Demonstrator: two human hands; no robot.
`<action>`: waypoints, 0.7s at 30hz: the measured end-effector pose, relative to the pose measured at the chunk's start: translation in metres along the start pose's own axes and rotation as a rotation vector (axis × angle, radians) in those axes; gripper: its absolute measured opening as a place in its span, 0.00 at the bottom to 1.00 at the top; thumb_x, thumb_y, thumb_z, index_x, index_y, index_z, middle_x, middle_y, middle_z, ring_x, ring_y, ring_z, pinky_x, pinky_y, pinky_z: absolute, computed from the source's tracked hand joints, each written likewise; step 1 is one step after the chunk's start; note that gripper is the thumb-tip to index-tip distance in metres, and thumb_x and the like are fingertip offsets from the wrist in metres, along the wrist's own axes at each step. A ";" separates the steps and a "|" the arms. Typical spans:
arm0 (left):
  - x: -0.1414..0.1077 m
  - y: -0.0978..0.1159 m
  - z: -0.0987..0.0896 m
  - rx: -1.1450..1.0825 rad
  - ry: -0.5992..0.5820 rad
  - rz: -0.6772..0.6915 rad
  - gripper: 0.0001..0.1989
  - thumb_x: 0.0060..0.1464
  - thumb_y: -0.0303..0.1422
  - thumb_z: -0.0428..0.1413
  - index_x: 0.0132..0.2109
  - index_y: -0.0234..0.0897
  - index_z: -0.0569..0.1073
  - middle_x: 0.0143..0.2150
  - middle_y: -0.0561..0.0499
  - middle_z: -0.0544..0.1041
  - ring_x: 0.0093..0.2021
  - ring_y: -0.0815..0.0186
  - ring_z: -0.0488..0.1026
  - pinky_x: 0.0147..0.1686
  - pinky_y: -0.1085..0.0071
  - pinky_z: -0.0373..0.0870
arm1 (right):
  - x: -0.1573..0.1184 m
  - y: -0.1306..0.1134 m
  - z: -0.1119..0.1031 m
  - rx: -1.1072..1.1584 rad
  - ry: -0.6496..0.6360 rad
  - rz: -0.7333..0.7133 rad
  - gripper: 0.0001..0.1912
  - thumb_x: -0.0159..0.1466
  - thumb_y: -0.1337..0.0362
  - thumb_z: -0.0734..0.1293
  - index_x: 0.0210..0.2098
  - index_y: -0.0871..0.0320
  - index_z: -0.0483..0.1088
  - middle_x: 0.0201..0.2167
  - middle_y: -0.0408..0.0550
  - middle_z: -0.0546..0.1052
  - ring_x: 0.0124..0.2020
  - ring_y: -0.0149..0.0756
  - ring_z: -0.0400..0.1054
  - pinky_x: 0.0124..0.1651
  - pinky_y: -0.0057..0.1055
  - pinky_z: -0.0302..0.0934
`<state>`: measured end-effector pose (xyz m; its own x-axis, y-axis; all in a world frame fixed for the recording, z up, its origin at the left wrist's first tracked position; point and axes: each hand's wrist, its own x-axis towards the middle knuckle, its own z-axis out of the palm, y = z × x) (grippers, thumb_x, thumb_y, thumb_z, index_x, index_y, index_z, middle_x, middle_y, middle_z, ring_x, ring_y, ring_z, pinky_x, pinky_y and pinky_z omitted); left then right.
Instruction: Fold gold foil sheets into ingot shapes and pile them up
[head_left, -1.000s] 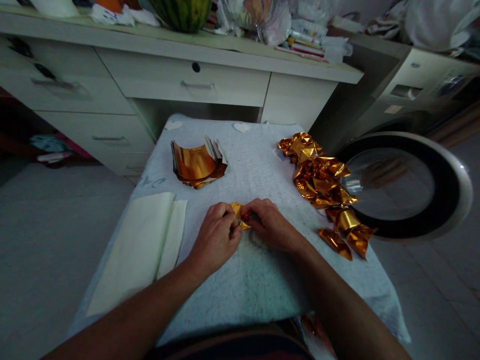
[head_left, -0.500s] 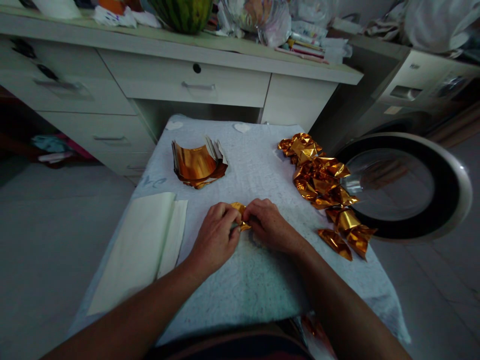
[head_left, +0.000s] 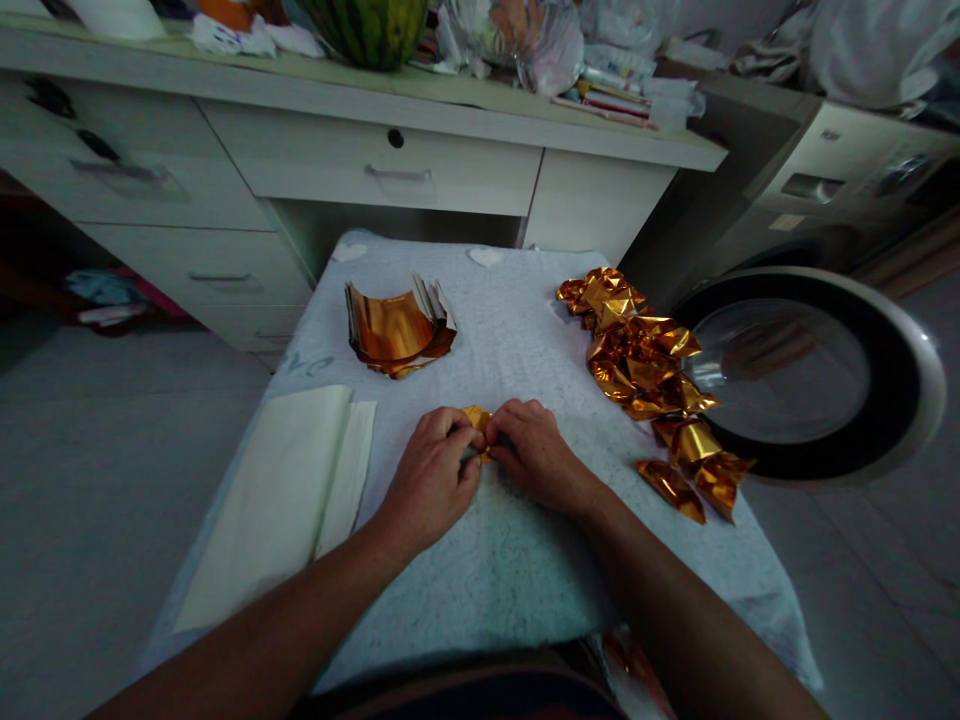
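A small piece of gold foil paper (head_left: 477, 416) is pinched between my two hands, low over the cloth. My left hand (head_left: 437, 462) is closed on its left side, and my right hand (head_left: 536, 450) is closed on its right side. The fingers hide most of the piece. Beyond my left hand lies a curved stack of gold foil sheets (head_left: 390, 325). Several folded gold foil pieces (head_left: 637, 360) form a heap on the right. To the left of my left hand rests a pale sheaf of paper (head_left: 270, 490).
A light patterned cloth (head_left: 502, 310) covers the table. Behind it stands a white drawer cabinet (head_left: 465, 180) with a watermelon (head_left: 364, 30) and plastic bags on top. A washing machine's round open door (head_left: 817, 375) juts out close to the table's right edge.
The fingers of my right hand have shifted slightly at the foil piece. My left hand keeps nearly the same place, and the stack and heap are unchanged.
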<state>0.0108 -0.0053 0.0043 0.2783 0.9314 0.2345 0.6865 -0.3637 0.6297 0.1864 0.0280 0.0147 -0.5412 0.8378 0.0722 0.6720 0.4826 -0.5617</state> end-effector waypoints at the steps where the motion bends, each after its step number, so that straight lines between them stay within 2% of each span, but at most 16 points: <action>1: 0.000 0.000 0.000 -0.002 0.001 0.003 0.10 0.50 0.19 0.53 0.37 0.37 0.71 0.43 0.47 0.68 0.49 0.57 0.66 0.52 0.56 0.67 | 0.000 0.000 0.001 -0.004 0.001 0.001 0.04 0.62 0.72 0.64 0.34 0.57 0.68 0.37 0.46 0.71 0.40 0.38 0.60 0.45 0.35 0.51; 10: -0.002 -0.003 -0.007 -0.043 -0.076 0.013 0.11 0.52 0.20 0.53 0.40 0.38 0.71 0.46 0.48 0.67 0.51 0.57 0.65 0.54 0.54 0.68 | 0.001 -0.006 0.000 -0.044 -0.013 0.047 0.00 0.63 0.67 0.66 0.34 0.57 0.69 0.38 0.46 0.71 0.41 0.39 0.59 0.46 0.36 0.51; 15: -0.002 -0.004 -0.008 -0.063 -0.088 0.020 0.11 0.53 0.20 0.53 0.41 0.38 0.72 0.46 0.48 0.67 0.51 0.58 0.66 0.54 0.55 0.68 | 0.000 -0.010 -0.001 -0.073 -0.029 0.053 0.05 0.63 0.62 0.68 0.36 0.57 0.69 0.39 0.47 0.70 0.42 0.41 0.59 0.46 0.37 0.51; 21: -0.002 -0.006 -0.007 -0.051 -0.104 0.018 0.12 0.52 0.19 0.53 0.42 0.37 0.72 0.47 0.47 0.67 0.52 0.58 0.65 0.55 0.55 0.67 | 0.000 -0.009 -0.004 -0.051 -0.054 0.055 0.04 0.62 0.69 0.65 0.38 0.56 0.68 0.40 0.48 0.70 0.42 0.41 0.59 0.46 0.38 0.51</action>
<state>0.0012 -0.0051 0.0053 0.3601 0.9174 0.1692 0.6466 -0.3762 0.6636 0.1824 0.0248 0.0234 -0.5286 0.8489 -0.0025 0.7255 0.4502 -0.5205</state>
